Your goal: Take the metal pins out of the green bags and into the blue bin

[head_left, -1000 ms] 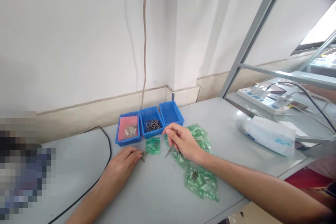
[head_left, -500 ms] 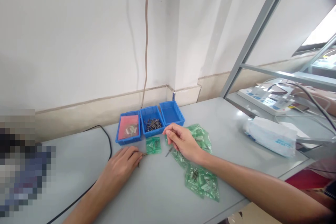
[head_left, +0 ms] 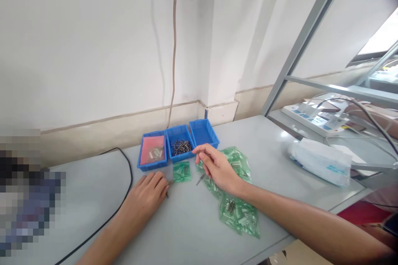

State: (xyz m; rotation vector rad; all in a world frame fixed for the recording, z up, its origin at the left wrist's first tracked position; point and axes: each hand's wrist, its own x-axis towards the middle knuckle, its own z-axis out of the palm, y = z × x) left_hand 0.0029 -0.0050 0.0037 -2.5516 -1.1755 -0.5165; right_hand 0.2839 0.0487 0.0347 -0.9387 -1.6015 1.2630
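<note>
My left hand (head_left: 149, 192) rests low over the grey table, fingers bent together. A screw (head_left: 171, 182) pokes out past its fingertips, and the tip of another (head_left: 167, 194) shows below them. Just beyond lies a small green bag (head_left: 182, 171) with small parts inside. My right hand (head_left: 216, 167) hovers by several green bags (head_left: 239, 211), thumb and fingers curled closed. What it pinches is hidden. Under its fingers shows a thin metal piece (head_left: 200, 179) like a screw; I cannot tell whether it is held or lying on the table.
Behind my hands stand three blue bins: one with a pink bag (head_left: 151, 150), one with many screws (head_left: 181, 147), one bare (head_left: 203, 133). A black cable (head_left: 129, 165) runs along the left. A white packet (head_left: 321, 161) and a metal frame (head_left: 306, 35) stand right.
My left hand has shifted slightly, and the screw tip below its fingers shows more plainly. My right hand has moved very little, its fingers curled a bit differently.
</note>
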